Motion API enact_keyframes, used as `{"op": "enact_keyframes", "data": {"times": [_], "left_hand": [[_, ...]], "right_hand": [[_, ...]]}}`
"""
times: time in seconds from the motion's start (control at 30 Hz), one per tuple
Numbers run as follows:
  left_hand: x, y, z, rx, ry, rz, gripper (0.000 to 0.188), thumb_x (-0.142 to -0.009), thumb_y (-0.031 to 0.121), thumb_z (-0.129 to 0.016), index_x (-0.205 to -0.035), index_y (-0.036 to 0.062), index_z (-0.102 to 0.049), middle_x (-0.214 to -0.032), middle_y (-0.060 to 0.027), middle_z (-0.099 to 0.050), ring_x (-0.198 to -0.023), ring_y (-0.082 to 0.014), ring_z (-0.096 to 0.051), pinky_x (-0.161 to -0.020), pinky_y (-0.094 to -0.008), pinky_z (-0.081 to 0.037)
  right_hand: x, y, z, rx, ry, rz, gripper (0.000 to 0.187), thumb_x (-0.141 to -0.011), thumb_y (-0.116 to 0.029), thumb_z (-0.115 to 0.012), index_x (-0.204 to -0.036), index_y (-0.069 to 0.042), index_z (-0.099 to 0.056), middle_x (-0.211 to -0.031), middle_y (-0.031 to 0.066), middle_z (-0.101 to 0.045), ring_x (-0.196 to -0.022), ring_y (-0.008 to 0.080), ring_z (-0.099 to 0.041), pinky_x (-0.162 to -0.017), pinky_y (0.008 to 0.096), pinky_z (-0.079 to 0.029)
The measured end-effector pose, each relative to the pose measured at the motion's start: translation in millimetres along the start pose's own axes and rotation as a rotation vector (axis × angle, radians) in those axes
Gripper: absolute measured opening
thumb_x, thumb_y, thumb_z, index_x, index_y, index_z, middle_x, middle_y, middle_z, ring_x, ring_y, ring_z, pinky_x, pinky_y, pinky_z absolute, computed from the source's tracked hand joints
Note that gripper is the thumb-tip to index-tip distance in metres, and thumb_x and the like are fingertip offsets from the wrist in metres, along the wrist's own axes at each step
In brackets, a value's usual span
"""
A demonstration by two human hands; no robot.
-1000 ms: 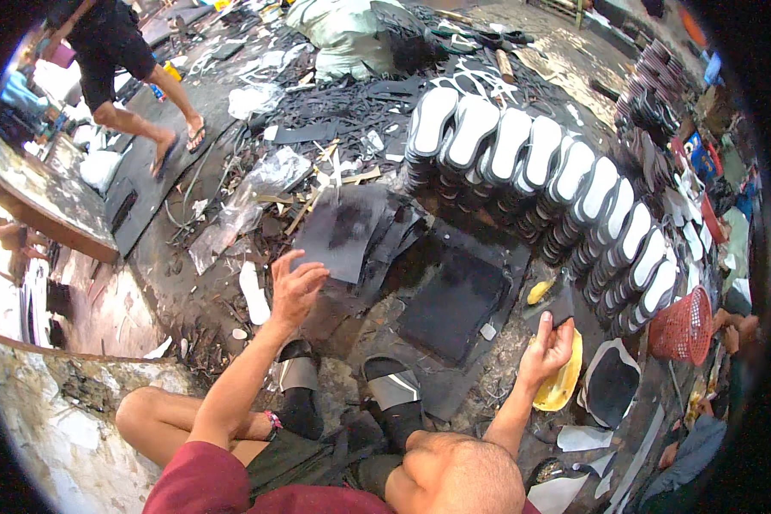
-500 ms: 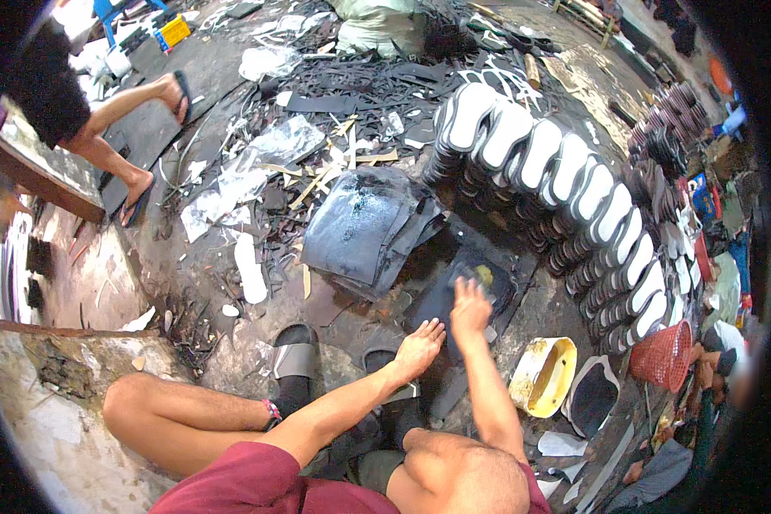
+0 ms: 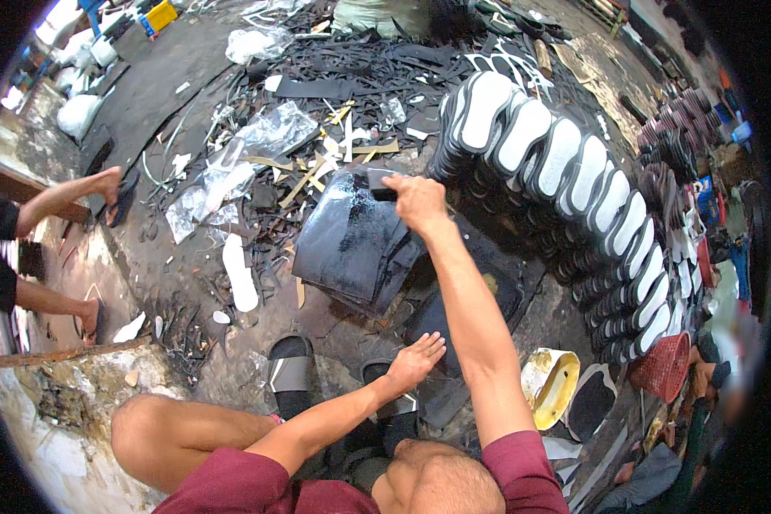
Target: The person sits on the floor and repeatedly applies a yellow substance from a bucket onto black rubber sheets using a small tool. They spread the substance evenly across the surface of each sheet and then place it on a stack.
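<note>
My right hand [image 3: 420,204] reaches over the far edge of a stack of glossy black sheets [image 3: 338,253]. Its fingers are closed on a dark rectangular block [image 3: 380,184], whose exact kind I cannot make out. Under the block, the top sheet has a wet-looking, shiny patch. My left hand [image 3: 415,360] lies with fingers stretched at the near edge of a flat dark sheet [image 3: 463,313], holding nothing. A yellowish spot [image 3: 491,284] on that sheet is partly hidden by my right forearm.
A curved row of stacked white-topped shoe soles [image 3: 565,163] borders the right side. Near my right knee stand a yellow-lined tub [image 3: 558,390] and a red basket [image 3: 662,367]. Scraps and clear plastic [image 3: 274,128] litter the floor beyond. Another person's legs [image 3: 56,295] are at far left.
My right hand has moved up and away from the flat dark sheet to the black stack, where the dark block now shows in it. The other person has moved further left.
</note>
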State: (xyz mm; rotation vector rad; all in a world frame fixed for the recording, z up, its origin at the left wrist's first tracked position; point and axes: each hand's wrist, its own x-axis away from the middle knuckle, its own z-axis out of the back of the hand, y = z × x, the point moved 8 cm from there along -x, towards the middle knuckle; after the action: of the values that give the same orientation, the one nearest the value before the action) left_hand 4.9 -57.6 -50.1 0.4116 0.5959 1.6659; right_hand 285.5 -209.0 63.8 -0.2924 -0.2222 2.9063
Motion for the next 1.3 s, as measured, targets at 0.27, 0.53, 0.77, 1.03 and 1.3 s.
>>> {"op": "enact_keyframes", "data": {"times": [0.27,0.53,0.77,1.03,1.3], "left_hand": [[8,-20,8,0.040,-0.016,0.051,0.053,-0.082,0.001,-0.060,-0.134,0.0010,-0.059,-0.147,-0.0147,-0.054,-0.142,-0.0288,-0.046,-0.120,-0.0423,-0.037],[4,-9,25,0.077,0.115,-0.084,0.045,-0.085,0.004,-0.056,-0.129,0.0004,-0.063,-0.144,-0.0158,-0.056,-0.140,-0.0323,-0.048,-0.120,-0.0435,-0.036],[9,-19,10,0.046,0.046,-0.060,0.049,-0.081,0.004,-0.059,-0.130,-0.0029,-0.062,-0.144,-0.0168,-0.056,-0.141,-0.0321,-0.046,-0.121,-0.0461,-0.033],[-2,-11,22,0.028,-0.062,-0.155,0.047,-0.085,0.008,-0.055,-0.130,-0.0031,-0.062,-0.145,-0.0167,-0.056,-0.142,-0.0321,-0.046,-0.121,-0.0447,-0.034],[-13,-24,20,0.112,-0.042,-0.002,0.052,-0.071,-0.003,-0.062,-0.122,-0.0020,-0.066,-0.141,-0.0164,-0.058,-0.141,-0.0326,-0.046,-0.120,-0.0447,-0.036]], "right_hand": [[57,-65,59,-0.526,-0.291,0.092,0.033,-0.086,-0.013,-0.066,-0.115,-0.025,-0.076,-0.107,0.0113,-0.076,-0.096,0.0326,-0.073,-0.086,0.0410,-0.057],[180,96,132,-0.451,0.504,-0.588,0.035,-0.093,-0.016,-0.063,-0.126,-0.006,-0.067,-0.116,0.0199,-0.072,-0.106,0.0360,-0.070,-0.092,0.0418,-0.053],[307,138,-3,-0.049,0.094,-1.090,0.040,-0.092,-0.022,-0.062,-0.130,-0.012,-0.063,-0.101,0.0233,-0.073,-0.093,0.0437,-0.070,-0.082,0.0532,-0.054],[176,137,-22,-0.151,-0.221,-0.509,0.031,-0.091,-0.026,-0.061,-0.121,-0.023,-0.070,-0.101,0.0166,-0.074,-0.095,0.0387,-0.071,-0.082,0.0514,-0.055],[211,115,11,-0.416,-0.138,-0.312,0.034,-0.088,-0.020,-0.063,-0.120,-0.027,-0.073,-0.110,0.0115,-0.075,-0.099,0.0332,-0.072,-0.087,0.0458,-0.057]]}}
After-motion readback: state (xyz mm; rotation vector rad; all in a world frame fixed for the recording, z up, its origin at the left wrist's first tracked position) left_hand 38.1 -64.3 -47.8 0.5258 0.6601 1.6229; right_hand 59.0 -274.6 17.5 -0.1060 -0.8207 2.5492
